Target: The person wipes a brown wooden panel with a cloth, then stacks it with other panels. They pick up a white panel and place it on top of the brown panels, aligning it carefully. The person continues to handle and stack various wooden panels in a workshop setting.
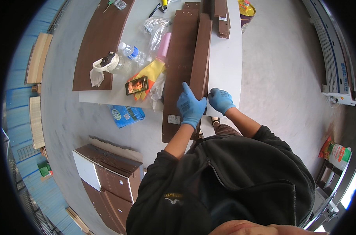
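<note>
A narrow brown board (201, 51) lies lengthwise on top of a wider brown panel (178, 58) with a white label, which sticks out past the table's near edge. My left hand (191, 107), in a blue glove, is closed around the narrow board's near end, thumb to the right and a finger stretched forward along the left. Just right of that end is my right hand (222, 101), also gloved in blue, with its fingers curled into a fist. Something small and dark shows by its fingertips; what it grips is hidden.
Left on the white table (226, 74) are a water bottle (133, 53), a large jug (121, 65), a phone (137, 85), yellow-orange gloves (152, 74) and a pink roll (164, 46). Brown panels (97, 51) lie farther left. A paint can (246, 9) stands beyond the right edge.
</note>
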Tool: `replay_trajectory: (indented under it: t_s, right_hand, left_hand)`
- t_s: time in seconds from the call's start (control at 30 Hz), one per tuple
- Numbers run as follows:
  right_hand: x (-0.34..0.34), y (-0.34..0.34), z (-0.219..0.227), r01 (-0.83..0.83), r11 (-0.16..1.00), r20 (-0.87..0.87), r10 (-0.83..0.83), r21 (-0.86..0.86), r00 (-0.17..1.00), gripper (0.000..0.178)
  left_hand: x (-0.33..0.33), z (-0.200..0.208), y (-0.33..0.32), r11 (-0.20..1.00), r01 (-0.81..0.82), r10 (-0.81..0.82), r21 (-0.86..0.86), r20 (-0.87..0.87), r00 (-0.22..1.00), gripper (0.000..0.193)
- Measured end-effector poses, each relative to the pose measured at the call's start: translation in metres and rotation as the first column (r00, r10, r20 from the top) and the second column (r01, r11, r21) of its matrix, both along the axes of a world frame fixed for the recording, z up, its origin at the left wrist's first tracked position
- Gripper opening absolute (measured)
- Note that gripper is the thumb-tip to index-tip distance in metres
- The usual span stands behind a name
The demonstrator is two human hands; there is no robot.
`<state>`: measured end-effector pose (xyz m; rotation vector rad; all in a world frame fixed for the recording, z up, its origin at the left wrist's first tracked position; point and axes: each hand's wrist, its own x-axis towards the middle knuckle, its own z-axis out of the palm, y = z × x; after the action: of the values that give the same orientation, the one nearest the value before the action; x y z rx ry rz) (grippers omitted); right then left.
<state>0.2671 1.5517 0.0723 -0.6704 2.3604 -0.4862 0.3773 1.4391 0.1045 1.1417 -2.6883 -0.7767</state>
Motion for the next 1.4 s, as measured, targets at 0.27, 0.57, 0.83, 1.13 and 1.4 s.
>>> replay_trajectory:
  t_s: [0.27,0.57,0.83,1.13,1.4]
  right_hand:
    - [-0.001,0.009,-0.027,0.079,0.946,0.055,-0.064,-0.314,0.996,0.068]
    - [0.000,0.006,-0.026,0.101,0.944,0.118,-0.067,-0.314,0.991,0.079]
    - [0.012,0.012,-0.020,0.085,0.953,0.003,-0.088,-0.290,0.996,0.074]
    - [0.036,0.027,0.002,-0.202,0.905,-0.570,-0.053,-0.375,0.820,0.059]
    - [0.065,-0.023,0.052,-0.353,0.644,-0.538,-0.110,-0.679,0.836,0.064]
  left_hand:
    - [0.025,-0.026,-0.015,0.972,0.079,-0.137,-0.222,-0.263,0.955,0.099]
    - [0.200,-0.078,-0.126,0.476,-0.204,0.225,0.855,0.106,0.969,0.064]
    - [0.166,-0.100,-0.126,-0.128,0.069,0.279,0.989,-0.031,0.960,0.051]
    - [0.163,-0.036,-0.137,0.282,0.118,0.286,0.952,-0.201,0.937,0.044]
    - [0.167,0.062,-0.146,0.649,0.067,0.166,0.758,-0.226,0.960,0.035]
